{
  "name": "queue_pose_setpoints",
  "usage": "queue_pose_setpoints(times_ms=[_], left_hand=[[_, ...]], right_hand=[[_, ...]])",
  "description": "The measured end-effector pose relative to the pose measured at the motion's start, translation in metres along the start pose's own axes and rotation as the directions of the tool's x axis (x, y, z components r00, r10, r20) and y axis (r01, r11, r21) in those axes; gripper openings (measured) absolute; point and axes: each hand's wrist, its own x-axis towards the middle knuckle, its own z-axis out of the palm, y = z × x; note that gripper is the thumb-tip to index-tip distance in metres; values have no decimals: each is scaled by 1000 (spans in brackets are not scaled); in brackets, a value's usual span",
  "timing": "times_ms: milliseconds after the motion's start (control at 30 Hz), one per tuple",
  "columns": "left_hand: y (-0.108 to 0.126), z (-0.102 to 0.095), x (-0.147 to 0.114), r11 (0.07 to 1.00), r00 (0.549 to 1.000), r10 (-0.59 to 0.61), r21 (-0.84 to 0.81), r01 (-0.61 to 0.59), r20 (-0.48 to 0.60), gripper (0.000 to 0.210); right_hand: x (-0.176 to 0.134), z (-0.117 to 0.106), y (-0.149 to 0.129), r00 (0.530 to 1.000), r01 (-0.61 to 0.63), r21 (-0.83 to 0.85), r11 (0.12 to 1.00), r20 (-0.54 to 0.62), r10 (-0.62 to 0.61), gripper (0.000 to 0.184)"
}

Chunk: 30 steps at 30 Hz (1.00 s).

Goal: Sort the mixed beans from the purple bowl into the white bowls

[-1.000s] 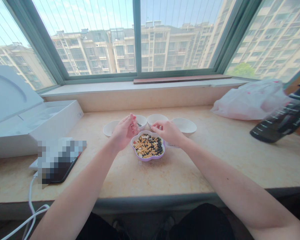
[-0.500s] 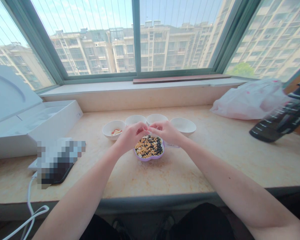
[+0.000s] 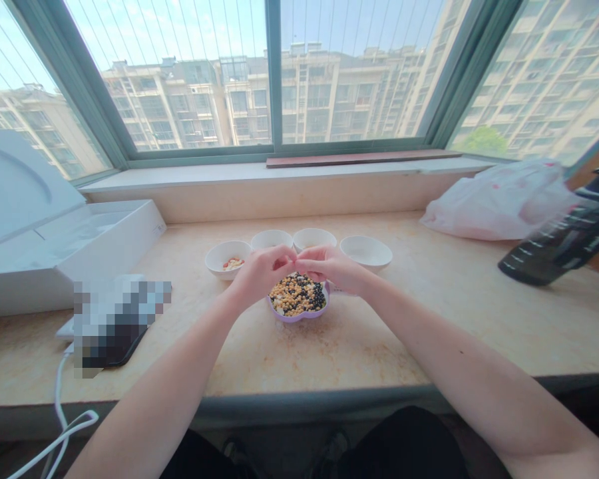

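Touching at the fingertips: left hand (image 3: 262,269) and right hand (image 3: 335,267), fingers narrow above the far edge of the purple bowl (image 3: 299,319); cannot tell if anything is held. Risk: loose pinch could scatter beans (image 3: 299,298); low wrist could tip bowl. Mottled beige counter (image 3: 379,346), white bowls (image 3: 367,253) behind, window (image 3: 349,100) beyond.

Two hands, one left hand (image 3: 265,271) and one right hand (image 3: 332,266). Just beyond their fingers (image 3: 315,253), four white bowls (image 3: 367,251); beneath the fingers, one scalloped purple bowl (image 3: 293,319), its beans (image 3: 304,301) too many to count. Well left of the fingers, one white box (image 3: 74,283); well right, one plastic bag (image 3: 499,201) and one black bottle (image 3: 544,251).
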Motion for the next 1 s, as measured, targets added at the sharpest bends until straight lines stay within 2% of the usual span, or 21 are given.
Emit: queue_pose_setpoints(times_ms=[200,300,367,467,533,600,700,833,900,1000], left_hand=[[-2,2,0,1000,999,10,18,-11,42,13],[-2,2,1,999,998,-11,35,9,62,18],[-1,1,1,997,998,-45,63,42,50,19],[-2,-2,2,987,994,-107,122,101,37,15],[-3,-3,1,978,988,-141,165,128,70,14],[-4,-4,1,971,977,-166,197,138,134,14],[-5,-4,1,968,962,-181,208,138,203,15],[-5,-4,1,967,966,-177,218,134,188,17],[-5,-3,1,965,965,-169,232,121,202,16],[-9,-1,2,969,958,-121,240,58,258,16]], right_hand=[[2,-1,0,1000,-21,-89,996,-18,19,36],[5,-6,5,992,38,-229,973,-109,-64,34],[7,-13,9,960,89,-401,912,-209,-186,27],[10,-24,16,875,56,-678,733,-321,-363,19],[12,-31,20,829,14,-769,639,-349,-438,18],[13,-35,23,807,-34,-808,588,-369,-461,19],[14,-40,26,813,-121,-840,528,-389,-433,22],[14,-42,29,863,-248,-878,410,-393,-318,29],[15,-42,30,882,-270,-889,370,-382,-274,32],[15,-42,30,896,-251,-900,356,-356,-266,35]])
